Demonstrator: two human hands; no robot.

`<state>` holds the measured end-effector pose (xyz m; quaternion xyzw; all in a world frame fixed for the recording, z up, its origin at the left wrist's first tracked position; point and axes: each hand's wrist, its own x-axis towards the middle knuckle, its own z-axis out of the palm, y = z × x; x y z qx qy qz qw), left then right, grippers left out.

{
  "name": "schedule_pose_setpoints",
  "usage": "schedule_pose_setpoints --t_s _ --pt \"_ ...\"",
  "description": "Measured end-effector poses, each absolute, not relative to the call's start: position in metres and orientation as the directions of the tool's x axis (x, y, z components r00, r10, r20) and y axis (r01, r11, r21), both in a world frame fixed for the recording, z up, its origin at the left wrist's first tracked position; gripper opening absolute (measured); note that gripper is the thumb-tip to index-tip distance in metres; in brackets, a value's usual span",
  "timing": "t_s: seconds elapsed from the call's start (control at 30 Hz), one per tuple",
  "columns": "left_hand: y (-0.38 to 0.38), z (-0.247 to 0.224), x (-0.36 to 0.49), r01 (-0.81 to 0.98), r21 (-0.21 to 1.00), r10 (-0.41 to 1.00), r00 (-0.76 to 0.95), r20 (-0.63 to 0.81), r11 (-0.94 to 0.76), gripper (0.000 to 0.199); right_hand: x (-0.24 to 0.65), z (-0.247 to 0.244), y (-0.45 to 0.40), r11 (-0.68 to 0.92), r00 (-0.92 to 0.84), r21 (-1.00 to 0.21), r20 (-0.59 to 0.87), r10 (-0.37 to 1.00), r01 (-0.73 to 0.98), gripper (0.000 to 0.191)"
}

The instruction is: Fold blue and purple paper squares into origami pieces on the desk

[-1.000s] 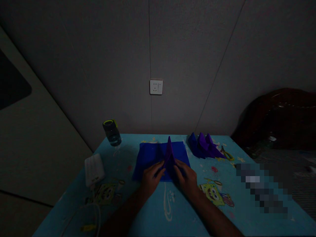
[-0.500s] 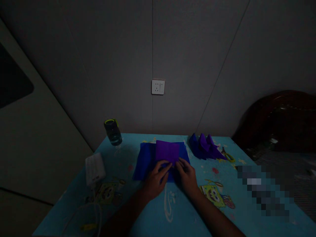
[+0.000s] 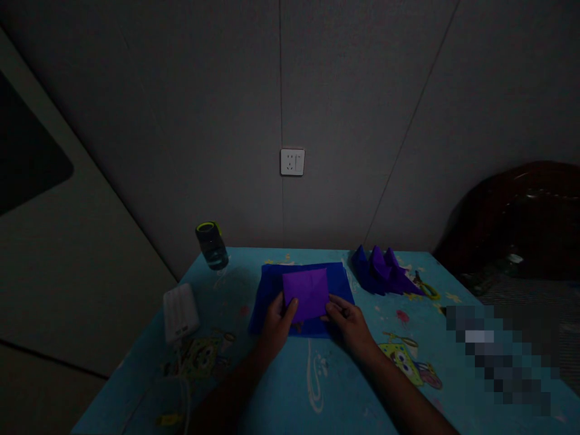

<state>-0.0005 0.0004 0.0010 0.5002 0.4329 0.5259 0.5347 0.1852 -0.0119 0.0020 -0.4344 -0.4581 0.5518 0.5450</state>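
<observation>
A folded purple paper square (image 3: 306, 292) is held up between both hands, above flat blue sheets (image 3: 270, 284) on the table. My left hand (image 3: 277, 320) grips its lower left edge, thumb on the front face and fingers behind. My right hand (image 3: 348, 320) pinches the lower right edge between thumb and fingers. Folded paper boats (image 3: 378, 270), blue and purple, stand together at the back right of the sheets.
Scissors with yellow-green handles (image 3: 428, 290) lie right of the boats. A water bottle (image 3: 212, 246) stands at the back left. Nearer on the left is a white power bank (image 3: 180, 312) with a cable (image 3: 185, 386). The tabletop (image 3: 335, 386) has a cartoon print.
The purple paper has been lifted off the sheets, and its face now shows as a near square. Both hands have shifted from pressing at its lower edge to gripping its sides.
</observation>
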Motion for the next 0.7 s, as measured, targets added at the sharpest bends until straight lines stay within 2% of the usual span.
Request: schedule_pose_setpoints --t_s 0.07,0.2,0.33,0.4,0.53,0.6,0.7 --pt "0.001 0.000 0.000 -0.121 0.992 0.993 0.112 0.045 -0.031 0.038 0.185 -0.001 -0.013 0.039 -0.010 -0.984 0.042 0.999 -0.173 0.043" --pt "0.002 -0.002 -0.001 -0.089 0.995 0.994 0.086 0.061 -0.053 0.036 0.183 -0.003 -0.018 0.131 0.000 -0.982 0.132 0.991 -0.134 0.049" --pt "0.004 -0.002 -0.004 -0.079 0.997 1.000 0.011 0.017 -0.016 0.040 0.186 0.000 -0.022 0.227 -0.086 -0.956 0.215 0.973 0.185 0.028" --pt "0.004 0.001 -0.005 -0.089 0.996 0.999 -0.036 -0.025 0.022 0.046 0.189 0.003 -0.023 0.279 -0.151 -0.903 0.242 0.958 0.327 0.028" --pt "0.004 0.006 -0.009 -0.129 0.991 0.997 -0.074 -0.036 0.026 0.065 0.194 0.008 -0.024 0.391 -0.317 -0.831 0.276 0.908 0.396 0.034" --pt "0.005 0.005 -0.011 -0.111 0.994 0.997 -0.071 -0.019 0.011 0.061 0.195 0.009 -0.024 0.439 -0.387 -0.810 0.289 0.876 0.389 0.037" --pt "0.008 0.000 -0.014 -0.024 1.000 1.000 -0.026 0.003 -0.004 0.041 0.198 0.008 -0.023 0.475 -0.438 -0.790 0.296 0.849 0.387 0.039"
